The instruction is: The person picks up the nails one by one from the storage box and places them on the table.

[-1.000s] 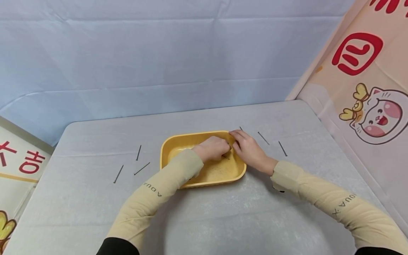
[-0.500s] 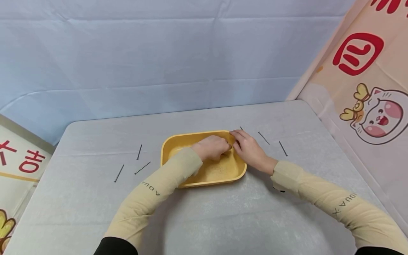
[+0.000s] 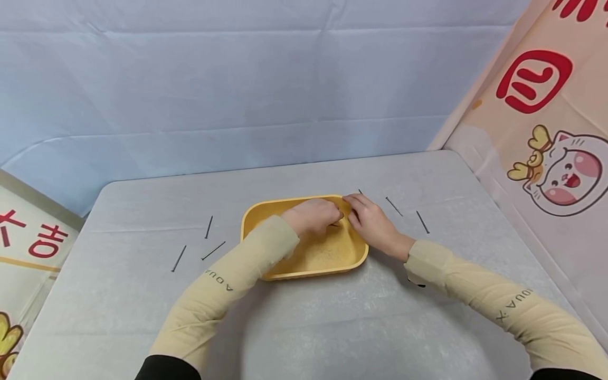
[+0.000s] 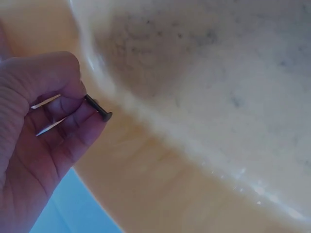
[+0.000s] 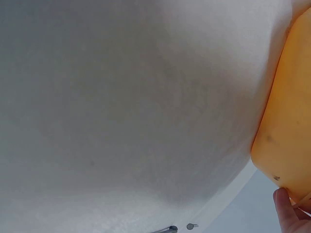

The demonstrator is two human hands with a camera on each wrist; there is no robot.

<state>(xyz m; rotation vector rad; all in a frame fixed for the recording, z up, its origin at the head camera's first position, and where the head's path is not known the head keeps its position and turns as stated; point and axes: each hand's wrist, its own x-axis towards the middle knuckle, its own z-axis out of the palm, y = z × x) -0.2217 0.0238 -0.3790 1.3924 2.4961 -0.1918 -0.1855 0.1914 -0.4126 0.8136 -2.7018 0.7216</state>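
A yellow plastic tray (image 3: 328,256) sits on the table's middle. Inside its far right part, my left hand (image 3: 311,216) pinches a dark nail (image 4: 98,108) between thumb and fingers; the nail's flat head points outward in the left wrist view, and the fingers hide the rest of it. My right hand (image 3: 372,224) grips the tray's far right corner, fingers over the rim. From the right wrist view, fingertips (image 5: 283,204) touch the tray's outer wall (image 5: 286,131). My left forearm hides the tray's near left part.
Left of the tray lie loose nails (image 3: 178,258), (image 3: 209,227), (image 3: 213,250). Others, such as one nail (image 3: 393,206) and a second nail (image 3: 423,222), lie to the right. A pale cloth wall (image 3: 214,95) stands behind the grey table (image 3: 332,327), and a printed banner (image 3: 537,174) at right.
Inside the tray, my left hand has drawn slightly left and up, the nail staying in its fingers. My right hand keeps its grip on the corner.
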